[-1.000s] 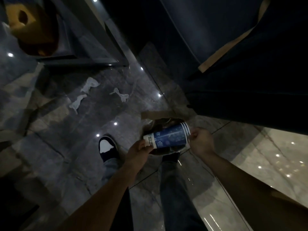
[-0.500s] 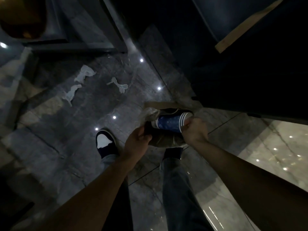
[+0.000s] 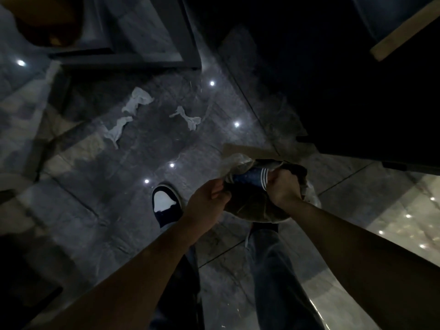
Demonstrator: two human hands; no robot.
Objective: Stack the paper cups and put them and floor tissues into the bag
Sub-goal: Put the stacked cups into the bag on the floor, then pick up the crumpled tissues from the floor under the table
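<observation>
A: What is hard to see here?

B: It is very dark. The bag [image 3: 258,206] is a floppy, crinkly thing, and its far rim is see-through plastic. The right shoe is hidden under the bag. The right side of the room is black.

A: Where are the paper cups?

B: The stack of paper cups [image 3: 250,178] lies on its side in the mouth of the bag. It is blue with white rings at the wide end. I cannot count how many cups are in it. Most of the stack is hidden by the bag and the hands.

A: What are the hands doing?

B: The right hand [image 3: 283,188] is closed on the wide end of the stack. The left hand [image 3: 209,201] pinches the near edge of the bag.

A: And the tissues?

B: Three tissues lie on the shiny grey stone floor [image 3: 100,210], well beyond the bag and to its left. All are white, crumpled and twisted. One tissue [image 3: 138,103] is farthest. A second tissue [image 3: 117,131] is just beside it. A third tissue [image 3: 187,118] is nearer the bag.

A: Anything else?

B: One dark shoe [image 3: 165,206] with a white toe stands left of the bag.
</observation>
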